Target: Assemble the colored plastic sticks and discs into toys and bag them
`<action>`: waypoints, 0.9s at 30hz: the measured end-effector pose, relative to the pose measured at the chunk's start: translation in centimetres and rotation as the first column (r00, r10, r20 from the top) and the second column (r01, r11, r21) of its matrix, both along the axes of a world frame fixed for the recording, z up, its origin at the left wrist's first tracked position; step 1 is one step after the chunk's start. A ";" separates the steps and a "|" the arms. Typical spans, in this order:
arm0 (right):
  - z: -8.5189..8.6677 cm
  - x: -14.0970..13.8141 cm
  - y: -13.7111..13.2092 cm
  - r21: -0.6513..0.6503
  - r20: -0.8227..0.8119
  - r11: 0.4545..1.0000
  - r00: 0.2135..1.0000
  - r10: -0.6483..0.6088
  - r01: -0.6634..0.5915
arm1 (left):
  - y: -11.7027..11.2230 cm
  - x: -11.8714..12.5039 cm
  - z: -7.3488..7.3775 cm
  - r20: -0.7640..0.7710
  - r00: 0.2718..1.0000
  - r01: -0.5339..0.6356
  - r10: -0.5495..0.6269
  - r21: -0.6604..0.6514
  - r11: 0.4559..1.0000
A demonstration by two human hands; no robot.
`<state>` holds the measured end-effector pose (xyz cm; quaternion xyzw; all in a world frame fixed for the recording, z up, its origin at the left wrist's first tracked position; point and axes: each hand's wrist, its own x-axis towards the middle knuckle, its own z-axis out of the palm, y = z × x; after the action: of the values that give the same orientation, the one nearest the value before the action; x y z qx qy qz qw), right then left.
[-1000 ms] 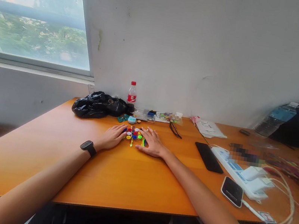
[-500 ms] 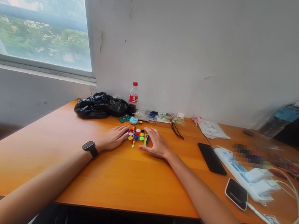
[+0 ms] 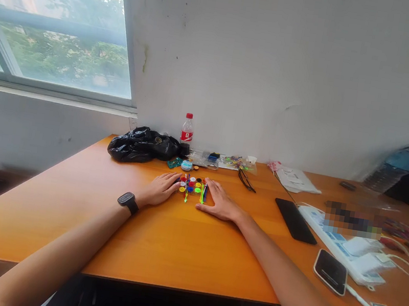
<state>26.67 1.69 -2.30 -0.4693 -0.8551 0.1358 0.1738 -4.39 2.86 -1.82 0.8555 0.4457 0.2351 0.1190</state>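
Observation:
A cluster of small coloured round pieces (image 3: 192, 186) with thin green and blue sticks lies on the orange table (image 3: 160, 239). My left hand (image 3: 162, 189), with a black watch (image 3: 127, 201) on the wrist, rests flat at the cluster's left edge, fingers stretched toward the pieces. My right hand (image 3: 222, 204) lies flat at the cluster's right edge, fingers extended and touching the sticks. Neither hand holds anything that I can see.
A black plastic bag (image 3: 141, 144), a red-capped bottle (image 3: 187, 130), a small round tin (image 3: 186, 165) and packets stand by the wall. To the right lie glasses (image 3: 246, 180), two phones (image 3: 295, 220) (image 3: 330, 271), a power strip (image 3: 348, 245) with cables, papers (image 3: 295, 179).
The view has shifted, so everything sits slightly more to the right in the picture. Both hands stay flat on either side of the coloured pieces, drawn a little closer round them.

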 end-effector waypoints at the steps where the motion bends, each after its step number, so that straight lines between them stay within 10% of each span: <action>1: 0.1 0.0 -0.1 -0.008 0.015 1.000 1.000 0.000 0.000 | 0.0 0.0 0.0 -0.001 1.000 0.002 -0.002 -0.003 1.000; 14: 0.8 -0.2 -0.9 0.004 -0.008 1.000 1.000 0.001 -0.001 | -1.6 0.9 0.7 0.016 1.000 -0.027 0.026 0.037 0.999; 22: 2.2 -1.0 -1.2 0.281 -0.153 0.960 0.988 0.026 0.018 | -3.3 2.7 0.8 -0.033 0.990 0.139 -0.135 0.256 0.957; 27: 1.1 -1.4 -0.9 0.137 -0.245 0.981 0.964 -0.098 0.135 | -3.6 3.8 0.5 -0.098 0.986 0.159 -0.136 0.286 0.945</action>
<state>25.32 0.82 -1.24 -0.4847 -0.8068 0.1147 0.3177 -0.61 -0.74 -1.35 0.9031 0.3448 0.2559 -0.0089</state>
